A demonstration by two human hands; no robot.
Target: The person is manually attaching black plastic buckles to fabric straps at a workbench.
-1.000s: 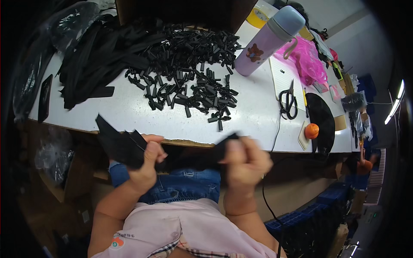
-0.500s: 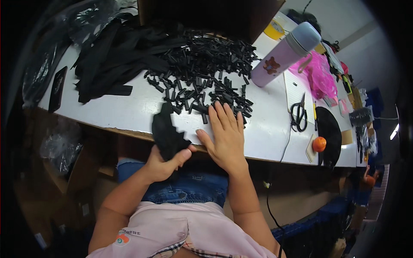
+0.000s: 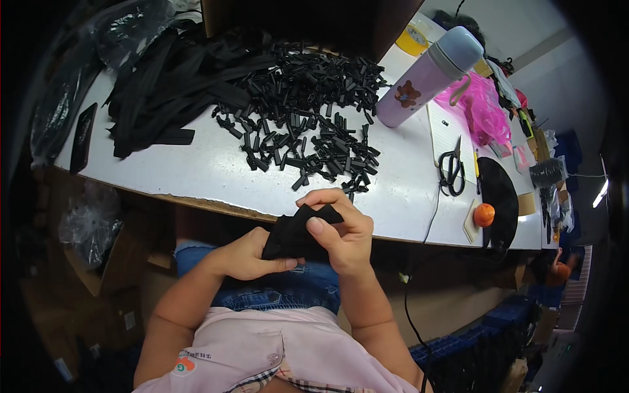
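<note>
Black fabric strips (image 3: 287, 237), folded or bunched, are held in front of me just past the near edge of the table. My left hand (image 3: 244, 255) is closed round their lower left part, the thumb lying along the bottom. On the upper right end my right hand (image 3: 350, 237) pinches with thumb and fingers. Whether a small piece is also in that pinch is hidden. Just beyond the hands, many small black plastic pieces (image 3: 341, 147), short and bar-like, lie scattered in a heap on the white table (image 3: 216, 173).
A heap of long black strips (image 3: 170, 92) lies at the far left, near a black phone (image 3: 83, 137). A cardboard box (image 3: 409, 19) stands behind the pieces. To the right are a lilac bottle (image 3: 419, 85), black scissors (image 3: 452, 171), an orange fruit (image 3: 484, 215) and a pink bag (image 3: 481, 111).
My right hand has come back from the small black pieces to the strips and now pinches their end. The left hand has tilted the strips rightward. A few pieces shifted toward me.
</note>
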